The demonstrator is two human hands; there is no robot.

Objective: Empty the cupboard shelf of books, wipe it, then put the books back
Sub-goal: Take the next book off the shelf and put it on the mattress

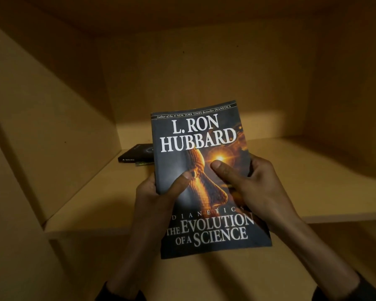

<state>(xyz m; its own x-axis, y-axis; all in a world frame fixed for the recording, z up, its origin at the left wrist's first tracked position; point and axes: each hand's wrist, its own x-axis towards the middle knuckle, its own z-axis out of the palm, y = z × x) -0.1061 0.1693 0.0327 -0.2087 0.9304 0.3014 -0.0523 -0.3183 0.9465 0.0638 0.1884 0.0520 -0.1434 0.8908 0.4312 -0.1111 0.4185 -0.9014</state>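
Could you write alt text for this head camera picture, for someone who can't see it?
Two hands, left and right, hold a blue paperback upright before a wooden cupboard shelf. A black book lies flat at the shelf's back left.

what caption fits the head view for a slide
Both hands, left hand and right hand, hold a paperback before the shelf.

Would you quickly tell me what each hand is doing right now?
Left hand: holding the paperback book by its left edge.
Right hand: holding the same book by its right edge.
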